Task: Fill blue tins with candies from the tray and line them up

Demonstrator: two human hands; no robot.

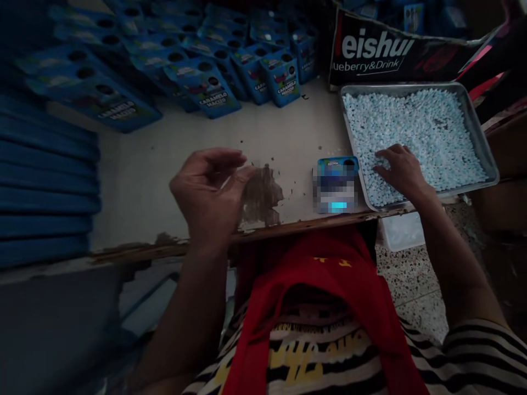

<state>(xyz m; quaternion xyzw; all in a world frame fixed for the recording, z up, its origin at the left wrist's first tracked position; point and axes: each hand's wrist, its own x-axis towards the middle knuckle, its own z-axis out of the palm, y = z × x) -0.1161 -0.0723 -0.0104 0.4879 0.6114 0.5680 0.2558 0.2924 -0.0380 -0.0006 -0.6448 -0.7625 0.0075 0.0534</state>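
Note:
My left hand (212, 192) hovers over the worktable, palm turned inward. Its fingers are bent, with a small gap between them and the thumb, and I see nothing held there. At the right, my right hand (401, 170) reaches into a metal tray (489, 159) filled with small pale blue and white candies (415, 126). Its thumb and fingers are apart, with the tips at the candies. Between the hands, against the tray's left side, lies a blue package (337, 162), its middle blurred out.
Blue candy boxes (282, 79) stand in rows along the back. Blue flat packs (45, 192) are stacked at left. Behind the tray is a black printed carton (370, 55). The table's wooden front edge (304, 224) is chipped; a white container (402, 233) sits below.

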